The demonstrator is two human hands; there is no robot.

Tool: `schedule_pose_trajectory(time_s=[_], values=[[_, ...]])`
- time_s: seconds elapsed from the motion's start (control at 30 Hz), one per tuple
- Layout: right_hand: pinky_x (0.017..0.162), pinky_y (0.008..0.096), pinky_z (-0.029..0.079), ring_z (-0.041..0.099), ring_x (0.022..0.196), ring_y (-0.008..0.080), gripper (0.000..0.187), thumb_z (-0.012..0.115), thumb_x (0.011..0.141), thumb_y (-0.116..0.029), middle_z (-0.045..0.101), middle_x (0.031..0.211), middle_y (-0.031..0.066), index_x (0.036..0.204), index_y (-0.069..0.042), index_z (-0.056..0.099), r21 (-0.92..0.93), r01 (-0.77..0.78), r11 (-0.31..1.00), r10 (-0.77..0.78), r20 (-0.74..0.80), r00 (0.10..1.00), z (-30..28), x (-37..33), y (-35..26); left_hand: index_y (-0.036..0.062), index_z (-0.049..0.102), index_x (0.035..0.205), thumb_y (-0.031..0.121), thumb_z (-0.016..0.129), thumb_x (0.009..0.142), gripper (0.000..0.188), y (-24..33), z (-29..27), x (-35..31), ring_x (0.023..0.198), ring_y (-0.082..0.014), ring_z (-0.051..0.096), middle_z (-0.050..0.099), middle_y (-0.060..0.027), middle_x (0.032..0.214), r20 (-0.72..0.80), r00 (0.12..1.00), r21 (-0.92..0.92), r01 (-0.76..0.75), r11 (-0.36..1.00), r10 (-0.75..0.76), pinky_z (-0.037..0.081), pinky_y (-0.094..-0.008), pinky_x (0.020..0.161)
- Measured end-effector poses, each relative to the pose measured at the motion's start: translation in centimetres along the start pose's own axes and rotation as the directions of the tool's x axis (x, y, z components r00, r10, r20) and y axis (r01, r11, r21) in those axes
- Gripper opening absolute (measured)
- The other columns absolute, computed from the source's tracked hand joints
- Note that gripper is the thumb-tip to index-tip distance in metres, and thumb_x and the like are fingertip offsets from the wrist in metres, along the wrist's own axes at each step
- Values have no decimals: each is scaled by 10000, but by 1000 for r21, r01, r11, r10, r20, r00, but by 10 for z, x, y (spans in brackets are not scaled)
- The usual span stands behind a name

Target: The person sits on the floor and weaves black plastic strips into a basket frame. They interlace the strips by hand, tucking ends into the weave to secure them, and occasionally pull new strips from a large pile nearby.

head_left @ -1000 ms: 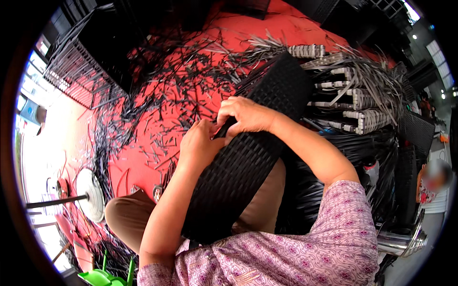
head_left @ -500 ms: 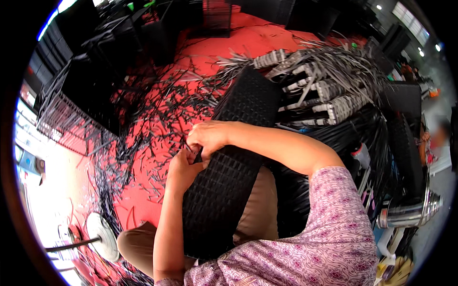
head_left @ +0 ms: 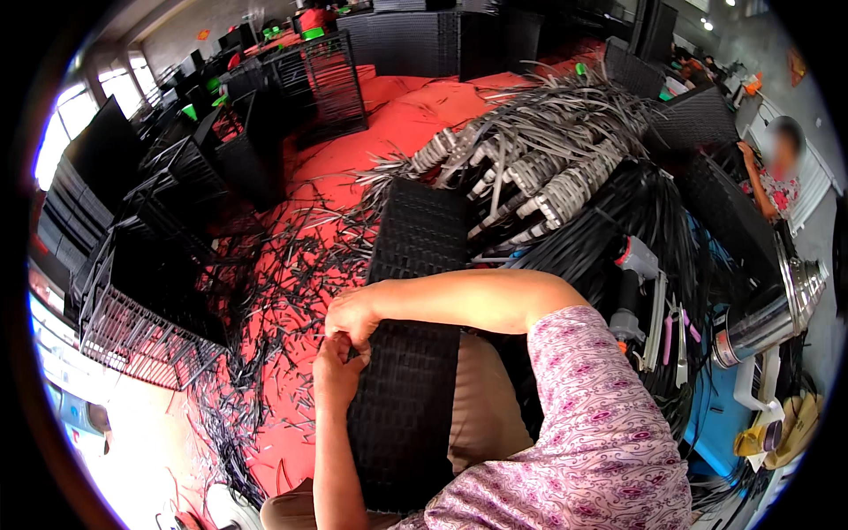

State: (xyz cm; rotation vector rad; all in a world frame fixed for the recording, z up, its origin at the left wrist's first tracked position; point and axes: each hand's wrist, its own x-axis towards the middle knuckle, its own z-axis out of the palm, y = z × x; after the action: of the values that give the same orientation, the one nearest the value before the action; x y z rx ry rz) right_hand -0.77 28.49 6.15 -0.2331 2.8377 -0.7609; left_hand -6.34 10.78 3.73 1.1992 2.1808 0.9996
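Observation:
A long black woven wicker piece [head_left: 411, 411] lies lengthwise over my lap, its far end reaching the floor scraps. At its left edge my two hands meet. My left hand [head_left: 337, 375] comes from below with thumb and fingers pinched together. Just above it, my right hand [head_left: 360, 311] curls over the edge, its arm crossing the wicker piece. The fingertips of both hands touch or nearly touch. Whatever thin thing lies between them is hidden by the fingers.
Cut black strips [head_left: 296, 291] litter the red floor [head_left: 397, 106]. Bundled grey strips [head_left: 565, 190] and long black strips [head_left: 574, 243] lie ahead and right. Beside me are a grey-and-red tool [head_left: 629, 305] and a shiny steel container [head_left: 760, 327]. Black racks [head_left: 150, 309] stand left; another person [head_left: 779, 172] sits right.
The view has shifted, showing more of the room and the things on my right. Both hands remain together at the wicker piece's left edge, still closed.

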Motion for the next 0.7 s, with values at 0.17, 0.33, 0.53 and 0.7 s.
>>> schedule_pose_trajectory(time_s=[0.17, 0.33, 0.53, 0.7], values=[[756, 417, 516, 675, 890, 281, 378, 830, 505, -199, 714, 857, 88, 849, -89, 722, -16, 11, 1000, -12, -59, 998, 10, 4, 10, -34, 576, 982, 78, 811, 715, 373, -5, 4, -2, 883, -197, 655, 690, -135, 937, -34, 999, -32, -10, 999, 9, 509, -338, 783], [807, 424, 495, 611, 914, 315, 363, 830, 524, -223, 650, 862, 98, 793, -55, 654, -41, 159, 986, -162, -114, 980, 18, -3, 19, -35, 565, 1004, 104, 805, 744, 380, -15, 18, 3, 935, -218, 680, 700, -168, 957, -85, 990, 112, -103, 988, 113, 514, -340, 811], [817, 405, 493, 595, 950, 266, 355, 842, 553, -247, 637, 878, 52, 836, -92, 692, 25, 97, 995, -94, -106, 990, 7, -13, -2, -31, 536, 903, 120, 834, 716, 383, -37, 23, 3, 857, -282, 691, 693, -180, 888, -142, 973, 25, -182, 983, 184, 521, -367, 752], [917, 404, 414, 582, 1031, 268, 597, 768, 627, -558, 665, 1016, 70, 1017, -108, 724, -182, -82, 980, 65, -97, 993, 1, -25, 18, 16, 518, 881, 169, 860, 670, 430, -16, 4, 4, 692, -279, 594, 579, -116, 744, -66, 994, 29, -88, 996, 89, 470, -385, 641]])
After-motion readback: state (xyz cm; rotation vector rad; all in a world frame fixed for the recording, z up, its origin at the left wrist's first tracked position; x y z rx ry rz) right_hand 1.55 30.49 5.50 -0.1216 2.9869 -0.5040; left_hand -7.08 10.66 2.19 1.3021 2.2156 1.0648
